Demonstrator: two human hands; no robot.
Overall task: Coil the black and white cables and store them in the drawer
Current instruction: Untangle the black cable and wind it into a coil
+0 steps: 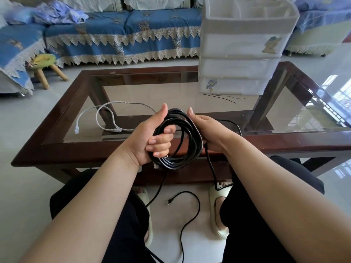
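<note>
A black cable [182, 130] is wound into a coil of several loops, held above the table's near edge. My left hand [152, 135] grips the coil's left side, fingers curled through the loops and thumb up. On the coil's right side, my right hand [207, 130] holds the strands. A loose length of the black cable hangs to the floor, its plug end [169, 201] lying between my feet. The white cable [106, 118] lies in loose loops on the glass table [284, 143], left of my hands. A white plastic drawer unit [243, 54] stands at the table's back right, drawers closed.
A thin black wire [224, 97] lies on the glass in front of the drawer unit. A blue-covered sofa [123, 35] runs behind the table. A small wooden stool [45, 69] stands on the floor at the left. My legs and slippers are below the table edge.
</note>
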